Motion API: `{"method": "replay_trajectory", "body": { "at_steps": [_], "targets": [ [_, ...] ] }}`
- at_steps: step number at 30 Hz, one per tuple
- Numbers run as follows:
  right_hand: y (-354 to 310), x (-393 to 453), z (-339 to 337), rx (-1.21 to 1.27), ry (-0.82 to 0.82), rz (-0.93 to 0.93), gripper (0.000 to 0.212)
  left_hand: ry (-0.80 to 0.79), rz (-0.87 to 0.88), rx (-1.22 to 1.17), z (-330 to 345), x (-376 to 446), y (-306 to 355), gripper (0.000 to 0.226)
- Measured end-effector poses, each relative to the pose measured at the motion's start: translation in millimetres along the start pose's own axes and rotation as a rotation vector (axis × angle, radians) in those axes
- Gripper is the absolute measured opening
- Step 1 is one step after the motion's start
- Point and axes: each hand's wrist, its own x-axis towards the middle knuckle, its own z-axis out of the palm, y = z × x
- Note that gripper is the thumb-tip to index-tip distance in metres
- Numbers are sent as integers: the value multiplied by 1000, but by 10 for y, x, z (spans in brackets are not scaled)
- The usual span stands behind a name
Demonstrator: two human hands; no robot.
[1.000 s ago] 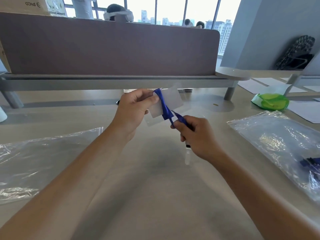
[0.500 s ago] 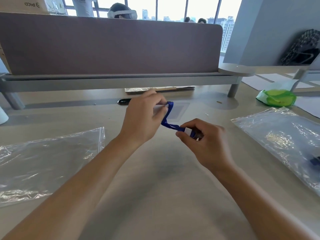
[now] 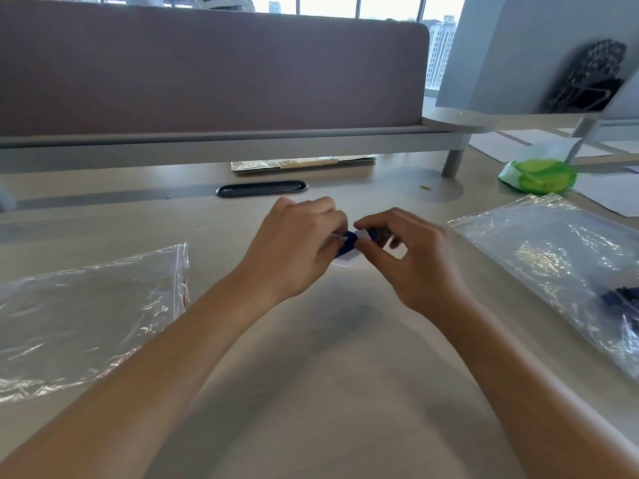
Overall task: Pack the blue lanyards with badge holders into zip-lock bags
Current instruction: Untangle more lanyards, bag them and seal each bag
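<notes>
Hands meet over the middle of the table (image 3: 311,340), fingertips nearly touching. The left hand (image 3: 294,247) curls its fingers and thumb round the bunched blue lanyard (image 3: 349,240), which shows as a dark blue wad just past its thumb. Under that wad a pale corner of the clear badge holder (image 3: 346,262) pokes out, low over the tabletop; whether it rests on the surface I cannot tell. The right hand (image 3: 411,257) pinches the lanyard's other end, a small white piece with a bit of blue behind it, between thumb and forefinger, its other fingers loosely bent. So the lanyard sits between the 2 hands, held by both. 1 zip-lock bag (image 3: 86,316) lies flat to the left, well apart from the hands. A second bag (image 3: 553,257) lies to the right, with dark blue items (image 3: 622,297) inside near the frame edge. Beyond it sits a green packet (image 3: 539,174).
</notes>
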Motion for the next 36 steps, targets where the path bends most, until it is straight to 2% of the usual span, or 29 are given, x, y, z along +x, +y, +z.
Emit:
{"method": "replay_trajectory", "body": {
  "at_steps": [7,12,15,20,29,36],
  "targets": [
    [88,19,-13,-4,-39,1,19,-99,1,-115,-31,0,-49,8],
    [88,67,-25,-84,92,95,64,-121,-169,-334,-22,-10,-91,3],
    [68,69,-24,-110,171,64,51,-102,-217,-413,13,-8,-73,4],
    [49,49,61,-88,121,-65,15,-84,-247,-443,22,-6,-76,3],
    [67,28,99,25,-44,40,14,-56,-240,-381,-14,6,-65,6],
    [34,23,54,80,-92,123,11,23,-262,-355,-29,-16,-25,10]
  ]
}}
